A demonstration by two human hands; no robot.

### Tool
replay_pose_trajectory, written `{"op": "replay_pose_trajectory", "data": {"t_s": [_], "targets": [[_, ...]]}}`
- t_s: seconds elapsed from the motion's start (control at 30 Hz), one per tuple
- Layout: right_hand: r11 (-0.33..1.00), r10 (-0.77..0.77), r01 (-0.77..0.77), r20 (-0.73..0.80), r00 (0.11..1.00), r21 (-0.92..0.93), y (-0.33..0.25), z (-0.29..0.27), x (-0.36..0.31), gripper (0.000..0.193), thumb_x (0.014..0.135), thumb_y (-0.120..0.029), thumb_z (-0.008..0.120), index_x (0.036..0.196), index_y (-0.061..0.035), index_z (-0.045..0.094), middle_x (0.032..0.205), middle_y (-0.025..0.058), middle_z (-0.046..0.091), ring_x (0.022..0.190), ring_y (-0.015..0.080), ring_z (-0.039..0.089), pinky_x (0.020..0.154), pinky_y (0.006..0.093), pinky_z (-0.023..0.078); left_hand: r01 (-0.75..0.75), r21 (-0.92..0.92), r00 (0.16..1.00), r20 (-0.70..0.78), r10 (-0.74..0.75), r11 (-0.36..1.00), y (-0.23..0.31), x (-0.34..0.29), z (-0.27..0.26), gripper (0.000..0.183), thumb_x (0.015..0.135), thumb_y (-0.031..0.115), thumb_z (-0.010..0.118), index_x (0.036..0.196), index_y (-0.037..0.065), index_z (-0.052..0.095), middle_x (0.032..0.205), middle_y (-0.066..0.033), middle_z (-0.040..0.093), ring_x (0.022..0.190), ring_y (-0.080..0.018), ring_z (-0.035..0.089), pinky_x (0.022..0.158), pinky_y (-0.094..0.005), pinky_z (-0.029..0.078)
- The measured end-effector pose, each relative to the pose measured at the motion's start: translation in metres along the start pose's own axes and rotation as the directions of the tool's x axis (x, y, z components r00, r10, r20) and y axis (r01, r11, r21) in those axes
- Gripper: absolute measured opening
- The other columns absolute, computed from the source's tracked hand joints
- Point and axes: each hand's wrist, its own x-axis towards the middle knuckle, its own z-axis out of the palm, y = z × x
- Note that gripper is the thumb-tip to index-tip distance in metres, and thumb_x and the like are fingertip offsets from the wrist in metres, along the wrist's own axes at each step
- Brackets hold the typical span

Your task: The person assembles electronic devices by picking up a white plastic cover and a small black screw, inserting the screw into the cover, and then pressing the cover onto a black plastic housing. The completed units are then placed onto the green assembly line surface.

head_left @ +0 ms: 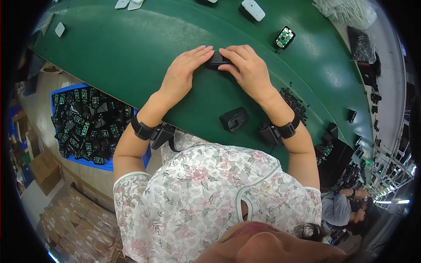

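Note:
Between my hands, on the green table, sits a small black plastic housing [215,61]. My right hand [249,69] grips its right side, thumb at the near edge and fingers over the far edge. Long fingers of my left hand [180,73] lie pressed together against its left side; the left thumb is mostly hidden. Closer to my body, a second black plastic housing [234,119] with a recess rests on the table. Beside my right forearm lies a heap of small black parts [294,105], too small to name.
A blue bin [105,166] full of black housings with green circuit boards stands at the left. A black housing with a bare circuit board [285,37] lies farther right on the table [131,57]. White covers [253,9] lie at the far side. Another person [340,208] sits at lower right.

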Motion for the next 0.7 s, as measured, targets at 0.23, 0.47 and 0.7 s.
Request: {"op": "replay_pose_trajectory", "data": {"t_s": [0.23,0.47,0.7], "targets": [[0.978,-0.098,0.085,-0.058,0.994,-0.191,-0.008,0.005,-0.003,0.035,0.073,-0.02,0.072,0.106,-0.0091,0.064,0.095,0.003,0.061,0.086,0.0214,0.059,0.068,0.0324,0.051,-0.094,0.294,0.994,0.081,0.074,0.951,0.015,0.001,-0.008,0.046,0.079,0.002,0.057,0.125,0.004,0.055,0.131,-0.0092,0.055,0.121,-0.025,0.052,0.099,-0.038,0.042],[0.973,0.126,-0.157,0.178,0.976,0.171,0.013,-0.011,0.023,0.032,0.076,-0.02,0.075,0.103,-0.0078,0.062,0.095,0.0043,0.061,0.084,0.0212,0.059,0.075,0.0293,0.049,-0.105,0.493,0.992,-0.015,0.129,0.864,0.015,0.014,0.006,0.047,0.074,0.014,0.069,0.118,0.001,0.056,0.112,-0.0106,0.061,0.101,-0.0263,0.059,0.086,-0.0381,0.046],[0.279,0.518,-0.357,0.173,0.838,0.891,0.009,-0.028,-0.01,0.039,0.085,-0.009,0.068,0.118,-0.0024,0.049,0.109,0.0076,0.06,0.103,0.0151,0.057,0.09,0.0279,0.046,0.476,-0.483,0.871,0.143,-0.47,0.735,0.035,0.04,0.019,0.027,0.089,0.02,0.063,0.105,-0.001,0.062,0.082,-0.0096,0.066,0.075,-0.0151,0.062,0.068,-0.0289,0.048]]}}
